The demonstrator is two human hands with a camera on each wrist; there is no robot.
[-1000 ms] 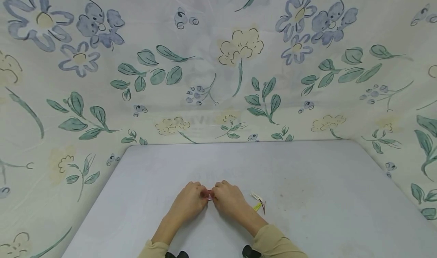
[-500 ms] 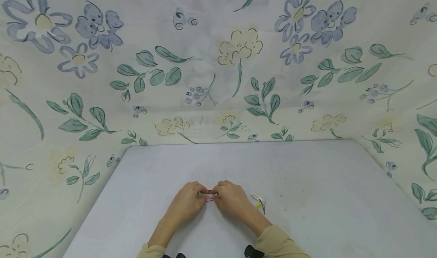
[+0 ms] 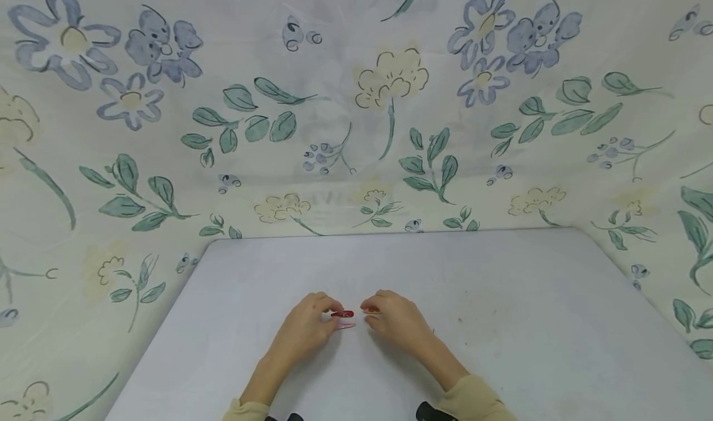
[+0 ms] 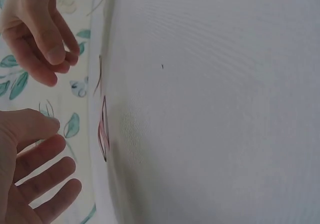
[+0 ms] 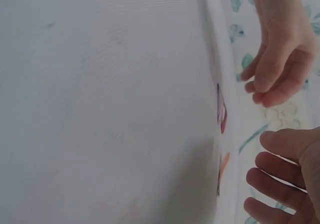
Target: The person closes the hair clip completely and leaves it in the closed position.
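A red hair clip (image 3: 346, 314) and a pink hair clip (image 3: 346, 326) lie close together on the white table, one behind the other. My left hand (image 3: 306, 325) is just left of them, thumb and forefinger parted; its fingers look spread in the left wrist view, the pair (image 4: 102, 129) beyond them. To the right, my right hand (image 3: 398, 322) has thumb and fingers apart round a small orange clip (image 3: 372, 311). In the right wrist view its fingers are relaxed and hold nothing, and the orange clip (image 5: 226, 160) lies beyond them.
The white tabletop (image 3: 529, 285) extends far to both sides and behind the hands. Flower-printed cloth (image 3: 356, 130) stands behind it. A thin dark tip (image 3: 433, 330) shows beside my right forearm, the rest of it hidden.
Both hands were together over the red and pink clips. The right hand has moved off to the right, uncovering their right ends; its forearm now hides the small yellow and white items there.
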